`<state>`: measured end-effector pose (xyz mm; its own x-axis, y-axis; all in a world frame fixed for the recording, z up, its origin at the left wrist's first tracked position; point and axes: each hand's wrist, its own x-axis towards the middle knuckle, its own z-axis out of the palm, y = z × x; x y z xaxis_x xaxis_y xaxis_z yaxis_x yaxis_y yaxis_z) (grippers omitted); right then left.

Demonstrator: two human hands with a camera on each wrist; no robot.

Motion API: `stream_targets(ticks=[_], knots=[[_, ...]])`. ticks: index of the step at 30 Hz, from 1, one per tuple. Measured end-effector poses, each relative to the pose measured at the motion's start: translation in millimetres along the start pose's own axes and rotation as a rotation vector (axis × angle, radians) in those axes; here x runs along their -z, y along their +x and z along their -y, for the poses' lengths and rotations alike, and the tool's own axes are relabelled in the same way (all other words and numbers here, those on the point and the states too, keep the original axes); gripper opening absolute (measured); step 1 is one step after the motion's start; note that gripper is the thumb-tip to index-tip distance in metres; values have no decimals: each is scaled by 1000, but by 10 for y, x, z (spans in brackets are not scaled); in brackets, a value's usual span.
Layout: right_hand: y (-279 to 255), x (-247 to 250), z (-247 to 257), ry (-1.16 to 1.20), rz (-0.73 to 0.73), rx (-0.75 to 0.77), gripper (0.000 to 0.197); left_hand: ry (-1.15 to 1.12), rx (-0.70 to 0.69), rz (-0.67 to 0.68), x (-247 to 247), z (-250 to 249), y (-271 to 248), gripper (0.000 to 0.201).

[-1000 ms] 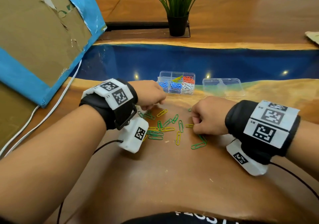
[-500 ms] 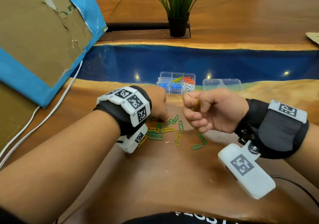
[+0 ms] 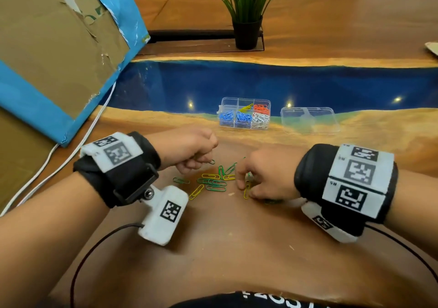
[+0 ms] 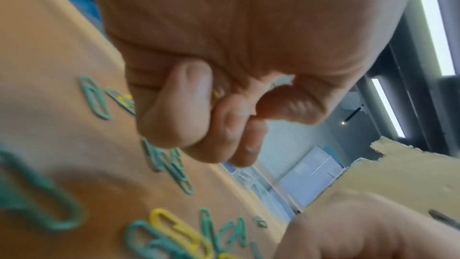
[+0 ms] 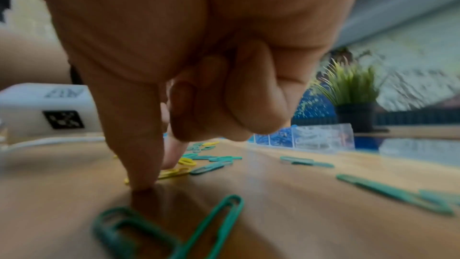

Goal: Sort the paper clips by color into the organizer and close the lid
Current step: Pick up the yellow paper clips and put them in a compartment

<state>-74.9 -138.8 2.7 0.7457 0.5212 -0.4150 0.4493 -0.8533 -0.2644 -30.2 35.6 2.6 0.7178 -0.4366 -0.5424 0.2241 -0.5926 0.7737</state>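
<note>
Right hand (image 3: 267, 177) was low over the table (image 3: 237, 248), thumb and forefinger pinching a yellow clip (image 3: 247, 190) lying on the wood. Left hand (image 3: 189, 151) was fisted just above the loose green and yellow clips (image 3: 214, 182), fingers curled around a few clips; a green tip poked out. Farther back stood the organizer (image 3: 244, 115), blue, yellow, red and white clips in its compartments; its lid (image 3: 309, 120) lay separate, just right.
</note>
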Motion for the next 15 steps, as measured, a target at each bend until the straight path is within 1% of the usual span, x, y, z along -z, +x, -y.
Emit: stream_targets(ticks=[1, 2, 3, 4, 6, 8, 10, 11, 13, 15], knots=[[15, 9, 14, -27, -4, -10, 7, 3, 10, -7, 22, 40, -43, 10], [28, 17, 20, -42, -3, -18, 7, 52, 21, -11, 36, 77, -88, 11], [38, 24, 26, -53, 5, -21, 7, 152, 29, -13, 42, 111, -131, 9], [45, 28, 30, -59, 21, -20, 6, 287, 29, -18, 40, 144, -175, 6], [48, 32, 39, -59, 56, -11, 5, 606, 20, -43, 23, 207, -238, 9], [49, 33, 44, -45, 76, -1, 6, 822, -3, -83, -27, 232, -285, 13], [65, 33, 48, -27, 76, 4, 8, 899, -34, -130, -91, 244, -298, 16], [77, 36, 50, -9, 62, 3, 10, 919, -46, -151, -116, 242, -296, 14], [99, 51, 54, 64, 17, -3, 15, 952, -62, -178, -144, 229, -276, 9], [118, 84, 51, 157, -22, -17, 18, 973, -54, -185, -164, 201, -265, 10]])
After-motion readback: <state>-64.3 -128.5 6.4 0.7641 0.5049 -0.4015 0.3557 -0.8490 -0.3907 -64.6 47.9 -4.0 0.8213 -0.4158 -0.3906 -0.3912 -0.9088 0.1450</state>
